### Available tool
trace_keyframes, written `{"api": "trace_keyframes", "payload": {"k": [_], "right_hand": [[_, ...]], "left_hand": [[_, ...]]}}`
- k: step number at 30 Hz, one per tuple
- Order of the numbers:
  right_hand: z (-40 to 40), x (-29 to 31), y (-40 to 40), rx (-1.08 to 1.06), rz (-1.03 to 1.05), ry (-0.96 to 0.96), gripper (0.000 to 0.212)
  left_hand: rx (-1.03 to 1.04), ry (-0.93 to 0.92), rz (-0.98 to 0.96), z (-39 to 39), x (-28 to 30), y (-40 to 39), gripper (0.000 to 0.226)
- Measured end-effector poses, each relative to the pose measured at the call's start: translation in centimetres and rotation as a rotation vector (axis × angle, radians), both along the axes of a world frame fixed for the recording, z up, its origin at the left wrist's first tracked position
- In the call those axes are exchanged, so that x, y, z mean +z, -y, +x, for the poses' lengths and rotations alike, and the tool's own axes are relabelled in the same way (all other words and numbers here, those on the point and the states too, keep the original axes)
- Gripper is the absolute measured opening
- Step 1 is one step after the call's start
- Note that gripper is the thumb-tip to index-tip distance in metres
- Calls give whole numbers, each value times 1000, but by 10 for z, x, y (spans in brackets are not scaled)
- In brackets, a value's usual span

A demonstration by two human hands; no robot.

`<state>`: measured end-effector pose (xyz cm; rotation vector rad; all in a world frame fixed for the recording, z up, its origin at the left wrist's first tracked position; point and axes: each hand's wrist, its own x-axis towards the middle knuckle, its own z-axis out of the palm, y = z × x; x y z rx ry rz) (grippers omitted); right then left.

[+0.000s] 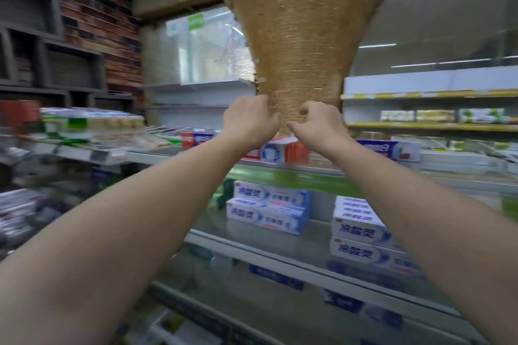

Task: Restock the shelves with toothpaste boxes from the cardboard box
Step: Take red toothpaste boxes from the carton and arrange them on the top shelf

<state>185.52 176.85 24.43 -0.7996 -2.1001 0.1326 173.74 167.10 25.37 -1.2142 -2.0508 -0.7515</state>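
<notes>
A brown corrugated cardboard piece [305, 36], likely a flap or side of the cardboard box, rises in front of me, narrow at the bottom and wide at the top. My left hand [249, 120] grips its lower left edge and my right hand [319, 123] pinches its lower right edge, both at shelf height. Behind the hands, red and white toothpaste boxes [276, 151] stand on the middle shelf. Blue and white toothpaste boxes [269, 209] lie stacked on the shelf below, with another stack of toothpaste boxes [361, 235] to the right.
Glass shelves [280, 255] with price tags run across the lower view. Yellow-edged shelves [431, 126] at right carry green and white boxes [437, 115]. A left rack [84, 148] holds blurred packs. A brick wall [92, 8] stands at upper left.
</notes>
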Motion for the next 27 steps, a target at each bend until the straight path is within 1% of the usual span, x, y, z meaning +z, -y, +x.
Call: {"api": "trace_keyframes", "payload": {"k": [4, 9, 13, 16, 18, 23, 27], "right_hand": [[-47, -9, 47, 92, 122, -15, 42], [-119, -31, 112, 263, 139, -114, 42], [-184, -56, 169, 353, 137, -110, 38], [-237, -79, 210, 410, 143, -106, 33], [-273, -96, 235, 456, 123, -101, 36], [-360, -155, 294, 521, 35, -9, 36], [-409, -208, 330, 561, -14, 66, 38]], "left_hand": [[113, 33, 98, -36, -5, 57, 37], [204, 59, 160, -93, -26, 124, 42], [268, 95, 215, -148, -54, 179, 42], [289, 127, 253, -193, -82, 221, 37], [316, 146, 253, -225, -104, 249, 34], [383, 195, 208, -301, -173, 313, 33], [443, 215, 162, -346, -229, 357, 33]]}}
